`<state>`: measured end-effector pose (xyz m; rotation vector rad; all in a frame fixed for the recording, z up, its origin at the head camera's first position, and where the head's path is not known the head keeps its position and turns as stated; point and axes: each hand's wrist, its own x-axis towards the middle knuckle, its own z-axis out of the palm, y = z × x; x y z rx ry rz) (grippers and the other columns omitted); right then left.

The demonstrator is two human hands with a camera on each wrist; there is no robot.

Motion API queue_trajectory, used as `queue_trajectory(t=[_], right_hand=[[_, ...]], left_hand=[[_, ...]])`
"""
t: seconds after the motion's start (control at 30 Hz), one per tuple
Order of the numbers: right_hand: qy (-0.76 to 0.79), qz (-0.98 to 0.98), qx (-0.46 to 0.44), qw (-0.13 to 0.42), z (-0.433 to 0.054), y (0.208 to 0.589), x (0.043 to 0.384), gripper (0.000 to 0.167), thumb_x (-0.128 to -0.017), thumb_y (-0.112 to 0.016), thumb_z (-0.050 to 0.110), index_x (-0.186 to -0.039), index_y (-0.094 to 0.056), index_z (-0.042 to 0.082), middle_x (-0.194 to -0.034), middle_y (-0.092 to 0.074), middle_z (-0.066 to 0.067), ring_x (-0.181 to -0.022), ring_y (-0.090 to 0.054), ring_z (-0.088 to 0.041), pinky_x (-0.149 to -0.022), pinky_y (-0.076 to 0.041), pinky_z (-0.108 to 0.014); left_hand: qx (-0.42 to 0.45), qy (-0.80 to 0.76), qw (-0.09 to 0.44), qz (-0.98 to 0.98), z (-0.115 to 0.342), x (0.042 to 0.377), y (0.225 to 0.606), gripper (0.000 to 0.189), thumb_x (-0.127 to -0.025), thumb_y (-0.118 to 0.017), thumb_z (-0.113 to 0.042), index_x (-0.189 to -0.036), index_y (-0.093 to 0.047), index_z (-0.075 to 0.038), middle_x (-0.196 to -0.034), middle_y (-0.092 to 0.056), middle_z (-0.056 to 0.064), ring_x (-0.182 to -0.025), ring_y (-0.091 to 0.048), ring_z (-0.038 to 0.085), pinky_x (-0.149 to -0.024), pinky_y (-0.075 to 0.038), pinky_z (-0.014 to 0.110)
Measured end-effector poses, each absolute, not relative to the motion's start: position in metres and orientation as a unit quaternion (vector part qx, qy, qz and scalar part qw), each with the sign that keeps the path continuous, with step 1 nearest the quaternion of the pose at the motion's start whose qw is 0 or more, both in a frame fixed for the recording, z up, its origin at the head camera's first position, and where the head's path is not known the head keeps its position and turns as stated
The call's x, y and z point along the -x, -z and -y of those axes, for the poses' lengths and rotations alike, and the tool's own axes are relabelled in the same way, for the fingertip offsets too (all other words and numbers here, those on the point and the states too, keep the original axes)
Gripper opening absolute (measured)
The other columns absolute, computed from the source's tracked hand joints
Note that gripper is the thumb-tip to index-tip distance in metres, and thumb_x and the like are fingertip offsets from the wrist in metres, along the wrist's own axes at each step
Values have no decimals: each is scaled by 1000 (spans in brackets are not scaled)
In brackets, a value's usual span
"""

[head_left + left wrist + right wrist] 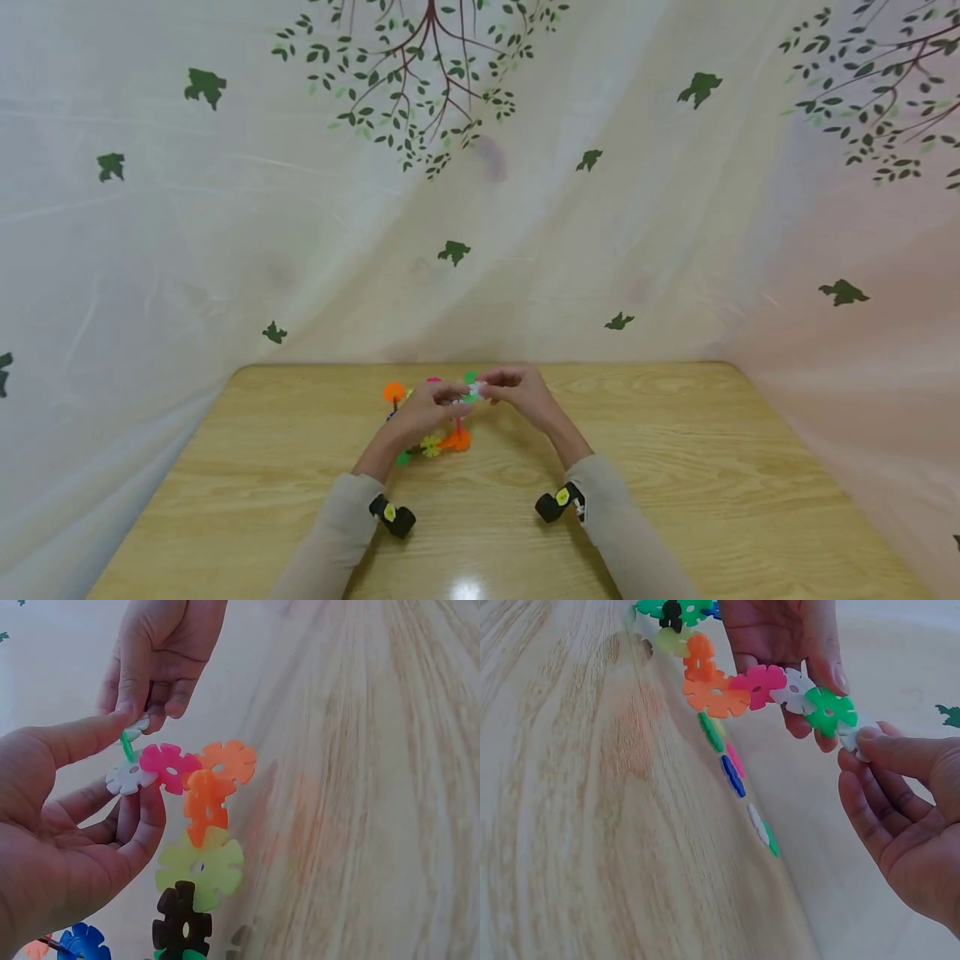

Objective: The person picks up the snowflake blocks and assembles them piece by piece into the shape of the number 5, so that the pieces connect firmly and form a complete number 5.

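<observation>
A chain of notched plastic snowflake discs hangs from my left hand [427, 408], whose fingers and thumb grip it near a white disc [129, 778]. Joined to that disc is a green disc [830, 711]. At the chain's end, my right hand [522, 398] pinches another white disc [853, 744] that meets the green one's edge; how deep their slots sit cannot be told. From the first white disc the chain runs through a pink disc [757, 686], orange discs [716, 694], a yellow disc [199, 868] and a black disc [182, 922]. A blue disc [84, 943] shows farther along.
Loose discs lie on the wooden table [675, 467] near its far edge, among them a green disc [710, 732], a blue disc [733, 776] and a white disc [757, 823]. Behind the table hangs a pale cloth [525, 275] printed with leaves and branches.
</observation>
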<state>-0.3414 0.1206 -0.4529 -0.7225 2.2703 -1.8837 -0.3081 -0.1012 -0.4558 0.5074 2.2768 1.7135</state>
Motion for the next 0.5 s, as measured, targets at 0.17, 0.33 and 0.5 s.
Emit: queue_trajectory(t=[0.17,0.33,0.5], right_hand=[[610,-754,237,63,-120,451,342,21,-95,-71,7,-111,-73,-5,-103,-76,-15,-83,-69,-11,-79,-61,-41],[600,-757,246,82,-120,450,342,25,-94,-72,7,-117,-72,-5,-102,-74,-17,-84,-69,-13,-84,-59,-56],[592,-764,246,80,-125,447,343,32,-94,-71,3,-123,-66,-9,-105,-72,-25,-85,-69,-15,-82,-59,-54]], left_hand=[[-190,-610,141,-756,104,311,455,38,-101,-65,-23,-133,-64,-2,-102,-67,23,-82,-61,24,-79,-56,41],[-156,-624,152,-750,106,310,455,38,-101,-66,-22,-133,-63,-3,-110,-66,17,-87,-61,23,-78,-57,38],[-119,-623,147,-759,108,307,455,42,-99,-67,-24,-134,-60,-1,-117,-63,16,-99,-62,25,-82,-58,40]])
